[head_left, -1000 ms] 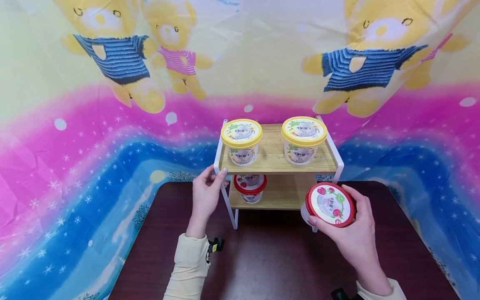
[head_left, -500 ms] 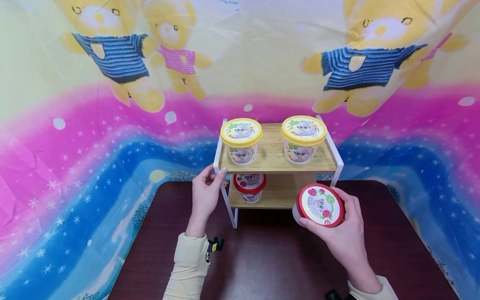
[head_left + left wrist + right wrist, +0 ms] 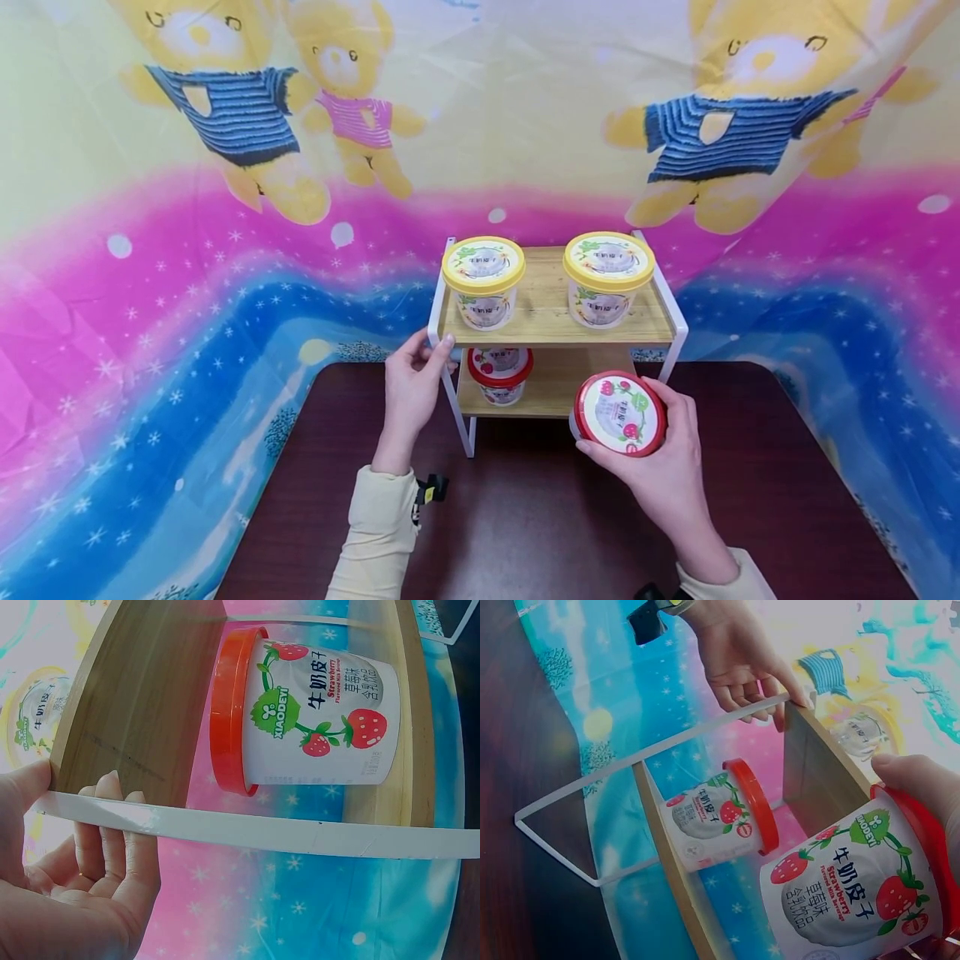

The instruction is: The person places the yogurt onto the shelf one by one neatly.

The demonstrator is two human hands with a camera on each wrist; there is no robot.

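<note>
My right hand point(image 3: 671, 479) holds a strawberry tub point(image 3: 618, 414) with a red lid, in front of the small two-tier shelf rack point(image 3: 542, 321). The tub leans so its lid faces the head camera. In the right wrist view this tub point(image 3: 851, 889) fills the lower right, its strawberry label showing. My left hand point(image 3: 412, 387) grips the rack's upper front left corner, thumb at the top board's edge and fingers around the white post point(image 3: 247, 831). Another red-lidded strawberry tub point(image 3: 501, 385) stands upright on the lower board's left side.
Two yellow-lidded tubs stand on the top board, the left one point(image 3: 485, 304) and the right one point(image 3: 603, 304). The rack stands on a dark brown table point(image 3: 517, 525). Behind it hangs a cloth point(image 3: 525, 108) printed with bears.
My right hand has moved left with the strawberry tub, from near the rack's right post to in front of the lower board's right part. The left hand stays on the corner.
</note>
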